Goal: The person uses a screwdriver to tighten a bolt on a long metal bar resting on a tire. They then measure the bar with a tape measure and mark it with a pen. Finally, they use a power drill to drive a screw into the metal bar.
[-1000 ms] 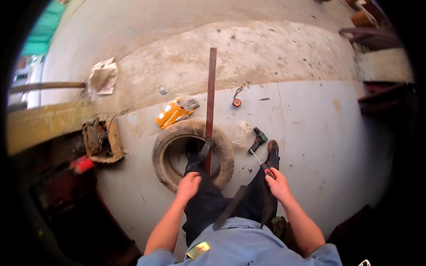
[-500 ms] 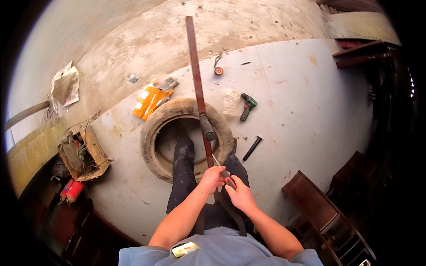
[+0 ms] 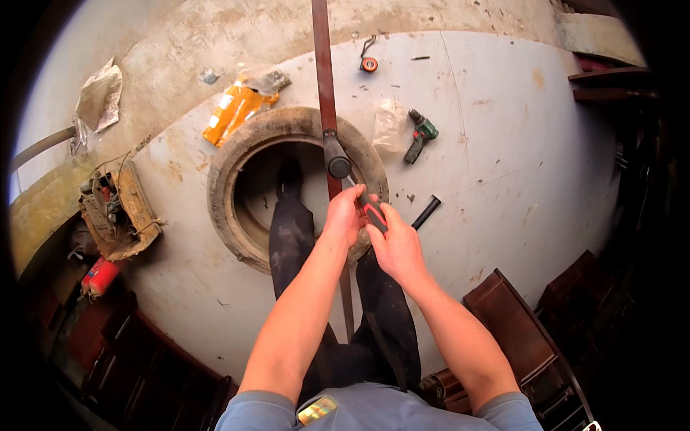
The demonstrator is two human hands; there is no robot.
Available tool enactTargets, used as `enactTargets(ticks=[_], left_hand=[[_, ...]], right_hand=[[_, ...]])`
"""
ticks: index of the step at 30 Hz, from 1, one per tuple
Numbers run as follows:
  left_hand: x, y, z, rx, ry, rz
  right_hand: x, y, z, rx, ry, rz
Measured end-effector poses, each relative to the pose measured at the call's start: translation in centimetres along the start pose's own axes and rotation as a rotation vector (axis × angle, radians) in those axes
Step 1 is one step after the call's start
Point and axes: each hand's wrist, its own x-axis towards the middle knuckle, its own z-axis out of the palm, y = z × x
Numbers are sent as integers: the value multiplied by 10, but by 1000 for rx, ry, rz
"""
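Note:
A screwdriver [image 3: 373, 214] with a black and red handle slants up and left between my hands. My right hand [image 3: 397, 248] is closed round its handle. The fingers of my left hand [image 3: 346, 215] pinch the front of the handle, near the shaft. The shaft points at a black round-ended fitting [image 3: 338, 164] on a long dark-brown bar [image 3: 325, 72]; its tip is hard to make out there. The bar lies across a worn tyre [image 3: 224, 183] and runs back between my legs.
Right of the tyre lie a cordless drill [image 3: 421, 136], a clear plastic bag [image 3: 389, 128] and a black rod [image 3: 429, 210]. Beyond are a tape measure [image 3: 369, 65] and small screws. Left are a yellow package [image 3: 236, 108] and a dirty tool box [image 3: 122, 215]. Brown furniture [image 3: 507, 327] stands right.
Both hands have moved forward with the screwdriver, and its shaft now reaches the black fitting. My view has tilted lower, so the floor things appear shifted.

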Motion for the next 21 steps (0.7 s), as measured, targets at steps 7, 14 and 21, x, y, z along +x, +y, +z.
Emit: enactTargets(ticks=[7,14,21], left_hand=[[54,-19,-12,-75,-21,136],[72,-18,-20,-96,-61,160],[74,-17,-20,-115,-57,155]], right_hand=[[39,44,25,40,19,-20],[57,52,35,36,-2,-44],[60,54,39,46,14,-65]])
